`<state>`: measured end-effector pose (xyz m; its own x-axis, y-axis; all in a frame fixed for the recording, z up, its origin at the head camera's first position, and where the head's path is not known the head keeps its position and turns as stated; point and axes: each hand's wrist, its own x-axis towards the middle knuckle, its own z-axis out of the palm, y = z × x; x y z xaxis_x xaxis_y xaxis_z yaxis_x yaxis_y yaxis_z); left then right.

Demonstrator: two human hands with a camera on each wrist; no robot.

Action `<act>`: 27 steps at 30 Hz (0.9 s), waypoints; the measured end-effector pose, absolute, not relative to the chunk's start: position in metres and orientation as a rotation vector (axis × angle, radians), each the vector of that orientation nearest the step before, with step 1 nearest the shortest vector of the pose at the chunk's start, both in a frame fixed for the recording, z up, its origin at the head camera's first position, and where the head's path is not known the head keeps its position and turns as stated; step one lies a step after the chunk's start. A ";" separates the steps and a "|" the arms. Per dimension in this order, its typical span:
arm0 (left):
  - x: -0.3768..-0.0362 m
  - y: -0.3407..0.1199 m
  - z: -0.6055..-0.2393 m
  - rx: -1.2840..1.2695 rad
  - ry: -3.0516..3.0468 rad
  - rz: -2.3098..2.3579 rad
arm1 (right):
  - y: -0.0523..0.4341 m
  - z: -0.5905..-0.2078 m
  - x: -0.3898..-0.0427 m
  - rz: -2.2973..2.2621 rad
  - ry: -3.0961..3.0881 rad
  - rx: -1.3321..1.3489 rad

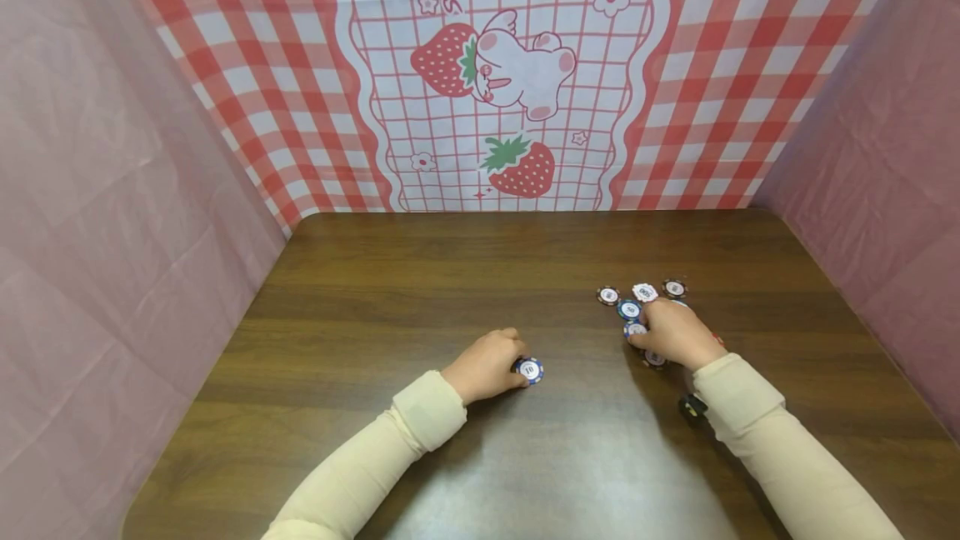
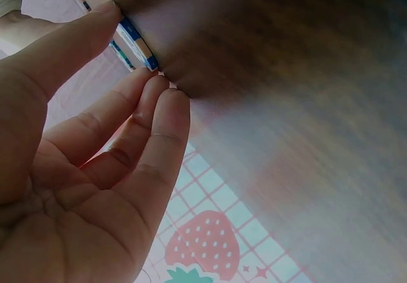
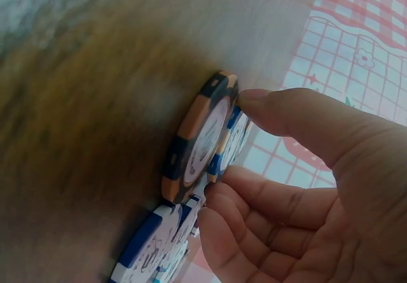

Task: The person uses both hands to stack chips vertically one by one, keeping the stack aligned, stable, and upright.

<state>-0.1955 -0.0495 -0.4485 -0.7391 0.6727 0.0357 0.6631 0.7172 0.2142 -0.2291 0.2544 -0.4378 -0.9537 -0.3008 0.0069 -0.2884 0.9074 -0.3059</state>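
On the table, my left hand point(image 1: 489, 365) pinches a blue poker chip point(image 1: 529, 371) marked 10 by its edges. The left wrist view shows the thumb point(image 2: 102, 22) at one side of this chip point(image 2: 138, 43) and fingertips at the other. Over a cluster of chips to the right, my right hand point(image 1: 677, 332) holds another blue chip point(image 1: 634, 329) between thumb and fingers. In the right wrist view that chip point(image 3: 230, 144) is partly hidden behind a black-and-orange chip point(image 3: 200, 140). Next to the hand lie a blue-green chip point(image 1: 630, 310) and a white chip point(image 1: 645, 292).
Dark chips point(image 1: 608, 296) lie at the cluster's far edge, and a red one point(image 1: 717, 339) peeks out beside the right wrist. The brown wooden table point(image 1: 360, 290) meets a strawberry-print cloth point(image 1: 450, 132) at the back and pink cloth walls at both sides.
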 end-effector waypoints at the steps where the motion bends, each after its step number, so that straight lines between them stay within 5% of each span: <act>1: -0.196 -0.049 -0.449 1.115 2.870 0.333 | 0.254 -0.437 -0.228 -0.478 3.032 -0.471; 27: -0.195 -0.050 -0.449 1.090 2.873 0.363 | 0.204 -0.417 -0.211 -0.593 3.062 -0.732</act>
<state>-0.1953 -0.0504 -0.4493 -0.7508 0.6594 0.0384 0.6482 0.7244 0.2346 -0.2113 0.2040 -0.4167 -0.8938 -0.4248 0.1438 -0.4478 0.8272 -0.3395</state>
